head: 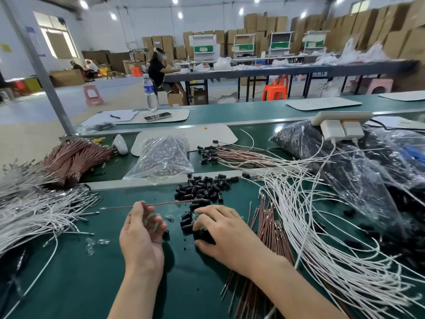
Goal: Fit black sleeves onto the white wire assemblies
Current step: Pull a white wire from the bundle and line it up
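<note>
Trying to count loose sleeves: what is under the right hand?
Under the right hand, black sleeves poke out by the fingertips, and one is held between thumb and fingers. Whatever lies beneath the palm is covered and cannot be seen.

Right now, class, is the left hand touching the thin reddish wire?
Touching. In the head view the left hand pinches the reddish wire between its fingers.

green bench (96, 284), black sleeves (202, 188), white wires (322, 226)

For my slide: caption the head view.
Left hand pinches a reddish wire; right hand grips black sleeves on the green bench.
</note>
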A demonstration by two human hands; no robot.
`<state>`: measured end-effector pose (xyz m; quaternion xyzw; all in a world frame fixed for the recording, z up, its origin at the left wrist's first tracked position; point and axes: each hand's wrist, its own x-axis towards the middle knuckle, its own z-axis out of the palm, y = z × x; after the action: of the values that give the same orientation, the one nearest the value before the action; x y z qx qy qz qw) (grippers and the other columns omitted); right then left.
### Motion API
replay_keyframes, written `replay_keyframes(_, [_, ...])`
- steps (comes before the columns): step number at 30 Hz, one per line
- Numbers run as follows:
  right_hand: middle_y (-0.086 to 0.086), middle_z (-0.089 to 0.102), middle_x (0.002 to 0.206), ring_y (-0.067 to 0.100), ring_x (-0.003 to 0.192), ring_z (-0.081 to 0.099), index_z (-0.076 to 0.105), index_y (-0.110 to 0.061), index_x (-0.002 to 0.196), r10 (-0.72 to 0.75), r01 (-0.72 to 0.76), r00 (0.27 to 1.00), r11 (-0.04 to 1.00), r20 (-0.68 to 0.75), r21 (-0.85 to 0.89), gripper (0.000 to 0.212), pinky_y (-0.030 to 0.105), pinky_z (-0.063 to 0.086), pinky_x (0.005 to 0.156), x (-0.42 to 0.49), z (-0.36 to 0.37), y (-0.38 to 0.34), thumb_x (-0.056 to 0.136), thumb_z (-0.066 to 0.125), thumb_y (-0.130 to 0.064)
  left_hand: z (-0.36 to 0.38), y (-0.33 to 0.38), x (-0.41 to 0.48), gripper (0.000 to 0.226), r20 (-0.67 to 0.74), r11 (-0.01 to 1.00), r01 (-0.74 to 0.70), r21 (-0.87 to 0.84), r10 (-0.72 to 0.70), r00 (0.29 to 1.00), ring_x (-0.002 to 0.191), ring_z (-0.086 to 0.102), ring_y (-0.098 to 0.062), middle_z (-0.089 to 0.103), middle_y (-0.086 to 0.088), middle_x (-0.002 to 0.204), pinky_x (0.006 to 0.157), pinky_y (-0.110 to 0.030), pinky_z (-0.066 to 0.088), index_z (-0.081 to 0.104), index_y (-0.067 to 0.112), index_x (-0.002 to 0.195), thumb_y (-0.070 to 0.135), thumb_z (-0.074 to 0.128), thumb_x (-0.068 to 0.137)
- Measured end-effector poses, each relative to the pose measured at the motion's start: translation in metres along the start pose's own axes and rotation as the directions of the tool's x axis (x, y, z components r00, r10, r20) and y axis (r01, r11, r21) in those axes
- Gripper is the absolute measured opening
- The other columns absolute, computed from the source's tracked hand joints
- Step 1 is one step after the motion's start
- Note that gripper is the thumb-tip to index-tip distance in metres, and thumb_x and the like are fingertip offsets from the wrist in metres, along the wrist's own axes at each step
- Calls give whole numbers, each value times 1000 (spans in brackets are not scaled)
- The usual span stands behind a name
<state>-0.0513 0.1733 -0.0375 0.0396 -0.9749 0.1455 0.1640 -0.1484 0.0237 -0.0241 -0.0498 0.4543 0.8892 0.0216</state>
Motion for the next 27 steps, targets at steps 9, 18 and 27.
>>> replay_keyframes(9, [-20,61,119,1,122,38,54,-35,109,13,-8,999,996,-52,89,30,16,21,102,-4,3,7,91,53,-58,2,-5,3,18,23,999,38,-18,-37,999,50,56,-6,64,8,67,46,-19,49,61,18,84,24,58,102])
replay_keyframes(18, [-31,57,109,-9,120,45,52,-42,106,150,-97,980,932,-128,349,23,8,34,101,-9,-2,8,91,56,-59,2,-1,4,19,9,982,140,-126,-140,990,51,54,-6,63,7,68,46,-18,48,61,18,83,23,59,101])
replay_keyframes(27, [-21,68,107,-12,105,55,66,-51,109,442,-283,893,691,-80,665,19,3,40,84,-7,-13,16,92,58,-55,2,-2,0,20,51,993,111,-31,-109,993,52,57,-7,65,7,67,48,-20,51,62,19,83,24,58,102])
